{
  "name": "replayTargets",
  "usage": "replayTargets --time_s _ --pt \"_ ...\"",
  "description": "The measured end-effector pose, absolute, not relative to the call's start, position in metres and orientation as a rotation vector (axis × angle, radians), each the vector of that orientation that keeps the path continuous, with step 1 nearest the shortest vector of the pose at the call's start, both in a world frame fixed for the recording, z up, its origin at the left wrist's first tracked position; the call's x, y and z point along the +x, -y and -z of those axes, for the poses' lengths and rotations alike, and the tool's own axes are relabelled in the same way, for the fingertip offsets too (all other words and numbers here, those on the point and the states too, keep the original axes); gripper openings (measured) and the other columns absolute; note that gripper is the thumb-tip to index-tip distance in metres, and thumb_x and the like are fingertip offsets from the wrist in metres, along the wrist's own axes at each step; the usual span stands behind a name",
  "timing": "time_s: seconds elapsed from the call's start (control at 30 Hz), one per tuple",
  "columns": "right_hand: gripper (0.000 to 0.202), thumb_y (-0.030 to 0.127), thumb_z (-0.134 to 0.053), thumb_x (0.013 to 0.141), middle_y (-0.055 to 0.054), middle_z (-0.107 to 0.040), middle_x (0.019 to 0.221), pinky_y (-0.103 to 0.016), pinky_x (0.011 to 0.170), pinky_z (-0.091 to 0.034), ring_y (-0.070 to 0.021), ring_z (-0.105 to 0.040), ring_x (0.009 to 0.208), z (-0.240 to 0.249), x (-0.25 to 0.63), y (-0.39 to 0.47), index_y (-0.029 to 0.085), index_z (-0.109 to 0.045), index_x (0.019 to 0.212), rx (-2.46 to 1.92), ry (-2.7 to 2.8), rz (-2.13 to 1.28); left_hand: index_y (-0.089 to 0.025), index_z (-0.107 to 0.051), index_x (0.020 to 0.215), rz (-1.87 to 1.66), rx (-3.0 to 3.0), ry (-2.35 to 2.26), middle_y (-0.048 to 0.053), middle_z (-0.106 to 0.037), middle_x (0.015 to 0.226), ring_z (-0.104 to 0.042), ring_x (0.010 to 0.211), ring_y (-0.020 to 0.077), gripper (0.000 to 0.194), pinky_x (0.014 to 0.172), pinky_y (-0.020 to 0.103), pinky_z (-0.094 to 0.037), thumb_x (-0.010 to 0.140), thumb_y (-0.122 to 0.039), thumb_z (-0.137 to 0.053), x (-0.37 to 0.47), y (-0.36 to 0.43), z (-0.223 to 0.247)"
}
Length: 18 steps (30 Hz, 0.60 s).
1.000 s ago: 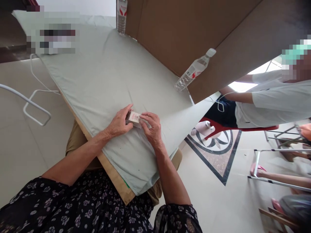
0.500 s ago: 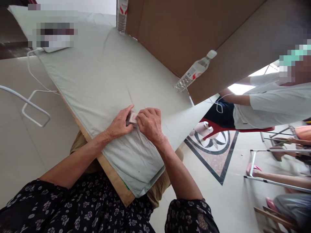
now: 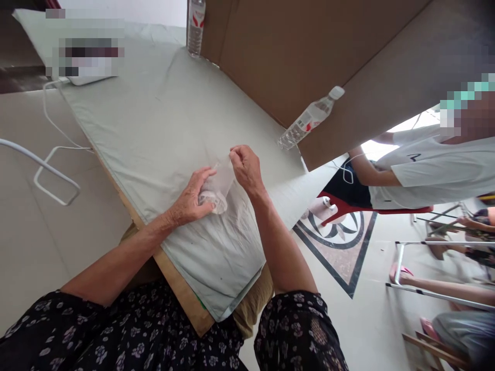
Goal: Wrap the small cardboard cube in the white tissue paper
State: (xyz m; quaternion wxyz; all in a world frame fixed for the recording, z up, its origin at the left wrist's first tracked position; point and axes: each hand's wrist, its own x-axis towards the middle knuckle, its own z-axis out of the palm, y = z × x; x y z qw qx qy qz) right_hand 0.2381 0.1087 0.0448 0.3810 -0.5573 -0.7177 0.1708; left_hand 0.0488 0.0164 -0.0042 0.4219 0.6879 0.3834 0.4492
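At the far left of the counter (image 3: 154, 113), a white device (image 3: 87, 78) lay near the corner, partly blurred, with a white cable (image 3: 54, 121) running off the edge toward the floor. A pale grey-green cloth (image 3: 166, 134) covered the counter surface.

Your left hand (image 3: 191, 198) rested on the cloth near the front edge of the counter. Its grip was closed on the lower end of a small clear plastic bag (image 3: 219, 181), pinning it to the cloth. Something small sat inside that lower end, under your fingers; what it was could not be told.

Your right hand (image 3: 244, 166) was raised just above and to the right of the left. Its grip was pinched narrow on the upper edge of the same bag, thumb against fingertips, drawing the film upward. The bag was thus stretched between your two hands, its bottom on the cloth and its top lifted clear.

One water bottle (image 3: 195, 26) stood upright at the far edge of the counter against a brown cardboard panel (image 3: 290, 56). A second water bottle (image 3: 309, 119) stood further right, leaning in the view, beside the same panel and well apart from your hands.

At the far right, another person in a white shirt (image 3: 436, 165) sat on a red chair (image 3: 371, 206), away from the counter.
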Motion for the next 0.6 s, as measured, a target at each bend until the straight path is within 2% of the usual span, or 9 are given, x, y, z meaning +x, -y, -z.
replayTargets --time_s 0.07,0.1,0.17,0.23,0.3,0.37,0.5,0.6 --pt "0.014 0.026 -0.049 0.092 -0.004 -0.069 0.093 -0.033 0.084 -0.045 -0.0175 -0.060 0.085 -0.043 0.237 -0.122 0.023 -0.056 0.079 -1.453 1.793 -0.508 -0.024 -0.056 0.133 -1.133 1.491 -0.914 0.015 -0.043 0.160 -0.053 0.135 0.0331 0.065 0.108 0.047 -0.048 0.072 -0.035 -0.073 0.049 -0.017 0.001" --pt "0.015 0.026 -0.049 0.091 -0.003 -0.068 0.090 -0.032 0.083 -0.045 -0.0168 -0.059 0.082 -0.042 0.236 -0.128 0.023 -0.056 0.079 -1.468 1.773 -0.550 -0.022 -0.059 0.124 -1.122 1.364 -0.900 0.015 -0.051 0.153 -0.059 0.125 0.0306 0.057 0.101 0.043 -0.051 0.072 -0.039 -0.074 0.049 -0.018 -0.001" --pt "0.016 0.025 -0.049 0.091 0.000 -0.065 0.083 -0.032 0.079 -0.044 -0.0155 -0.057 0.077 -0.039 0.236 -0.137 0.022 -0.056 0.076 -1.502 1.734 -0.626 -0.019 -0.063 0.110 -1.070 1.127 -0.893 0.012 -0.066 0.127 -0.066 0.102 0.0244 0.047 0.086 0.037 -0.053 0.073 -0.045 -0.074 0.050 -0.020 -0.004" --pt "0.016 0.025 -0.050 0.090 0.001 -0.063 0.079 -0.031 0.079 -0.044 -0.0147 -0.056 0.074 -0.034 0.238 -0.139 0.022 -0.055 0.075 -1.534 1.678 -0.661 -0.017 -0.066 0.105 -1.032 0.947 -0.902 0.008 -0.071 0.105 -0.066 0.088 0.0203 0.045 0.080 0.034 -0.051 0.070 -0.043 -0.076 0.052 -0.022 -0.007" --pt "0.011 0.028 -0.053 0.089 0.001 -0.064 0.082 -0.031 0.081 -0.046 -0.0146 -0.058 0.076 -0.030 0.244 -0.130 0.023 -0.056 0.079 -1.550 1.579 -0.646 -0.016 -0.068 0.107 -1.050 0.830 -0.898 0.007 -0.073 0.101 -0.067 0.089 0.0202 0.051 0.083 0.034 -0.051 0.063 -0.037 -0.081 0.053 -0.024 -0.008" --pt "0.013 0.035 -0.054 0.090 0.001 -0.065 0.086 -0.031 0.080 -0.047 -0.0150 -0.059 0.078 -0.031 0.250 -0.109 0.023 -0.056 0.086 -1.543 1.481 -0.611 -0.015 -0.070 0.111 -1.084 0.763 -0.893 0.008 -0.075 0.107 -0.068 0.098 0.0229 0.058 0.089 0.036 -0.051 0.058 -0.032 -0.083 0.054 -0.025 -0.009" --pt "0.032 0.055 -0.059 0.091 0.002 -0.062 0.075 -0.030 0.071 -0.046 -0.0155 -0.058 0.070 -0.041 0.245 -0.048 0.023 -0.058 0.085 -1.585 1.638 -0.611 -0.015 -0.073 0.115 -1.104 0.728 -0.887 0.011 -0.076 0.115 -0.068 0.113 0.0300 0.062 0.099 0.042 -0.051 0.057 -0.031 -0.084 0.055 -0.024 -0.008" --pt "0.040 0.057 -0.071 0.083 -0.001 -0.069 0.084 -0.032 0.072 -0.045 -0.0182 -0.062 0.074 -0.044 0.228 -0.023 0.023 -0.063 0.103 -1.706 1.811 -0.494 -0.015 -0.074 0.117 -1.118 0.748 -0.885 0.010 -0.076 0.116 -0.067 0.117 0.0318 0.062 0.101 0.043 -0.051 0.058 -0.033 -0.085 0.053 -0.022 -0.006"
